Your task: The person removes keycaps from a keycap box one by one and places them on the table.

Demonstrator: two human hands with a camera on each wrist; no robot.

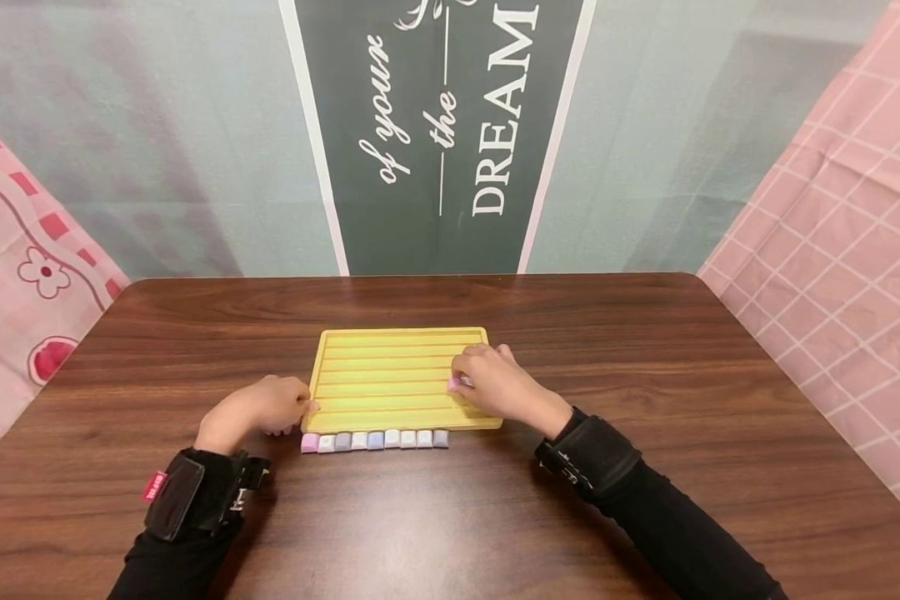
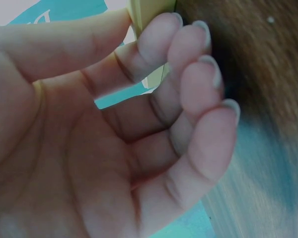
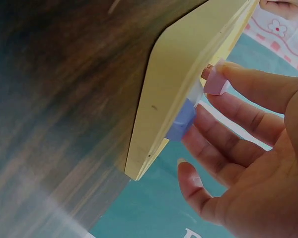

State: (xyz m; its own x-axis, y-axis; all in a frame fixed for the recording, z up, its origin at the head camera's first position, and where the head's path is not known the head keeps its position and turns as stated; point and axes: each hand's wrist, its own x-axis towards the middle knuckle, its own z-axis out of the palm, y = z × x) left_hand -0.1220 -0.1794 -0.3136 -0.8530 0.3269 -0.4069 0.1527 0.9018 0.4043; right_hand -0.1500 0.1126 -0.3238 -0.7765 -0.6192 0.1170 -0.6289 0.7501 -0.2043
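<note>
A shallow yellow tray (image 1: 382, 375) with raised ridges lies on the table. My left hand (image 1: 266, 404) holds its left edge, thumb and curled index finger meeting at the tray wall (image 2: 151, 12) in the left wrist view. Over the tray's right side, my right hand (image 1: 506, 385) pinches a pink keycap (image 3: 216, 83) between thumb and index finger. Beside it in the right wrist view are a whitish keycap (image 3: 195, 94) and a blue-violet keycap (image 3: 182, 121), close by the other fingers. From the head view, the right hand hides these two for the most part.
Along the tray's front edge runs a row of several keycaps (image 1: 376, 440) in pink, white, grey and blue. The brown wooden table (image 1: 607, 350) reaches back to a hanging cloth (image 1: 442, 242) with lettering. Pink cloths hang at both sides.
</note>
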